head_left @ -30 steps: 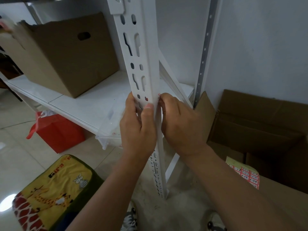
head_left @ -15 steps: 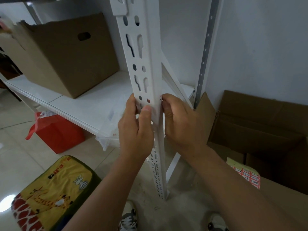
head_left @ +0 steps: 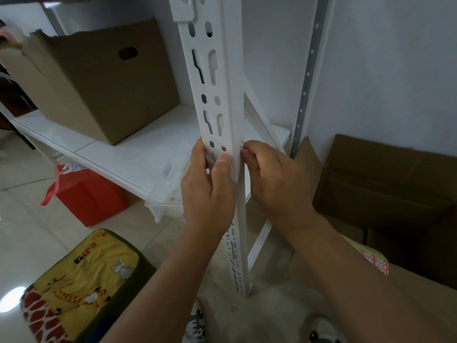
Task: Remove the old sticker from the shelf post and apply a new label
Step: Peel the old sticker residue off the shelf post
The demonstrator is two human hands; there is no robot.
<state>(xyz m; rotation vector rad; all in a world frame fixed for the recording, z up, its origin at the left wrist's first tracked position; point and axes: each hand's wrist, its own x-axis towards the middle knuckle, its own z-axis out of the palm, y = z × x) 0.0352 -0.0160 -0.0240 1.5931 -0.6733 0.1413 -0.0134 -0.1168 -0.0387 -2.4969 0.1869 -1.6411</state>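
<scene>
1. A small red-and-white sticker point(head_left: 241, 144) sits on the right edge of the white post point(head_left: 223, 100), level with the shelf point(head_left: 128, 154).
2. The right hand point(head_left: 274, 179) has its fingers point(head_left: 247, 152) pressed together at the sticker; whether they pinch it I cannot tell.
3. The left hand point(head_left: 207, 191) grips the post's front, thumb flat on it.
4. A box point(head_left: 99, 80) stands on the shelf; a label sheet point(head_left: 374, 262) lies on cardboard at right.
</scene>
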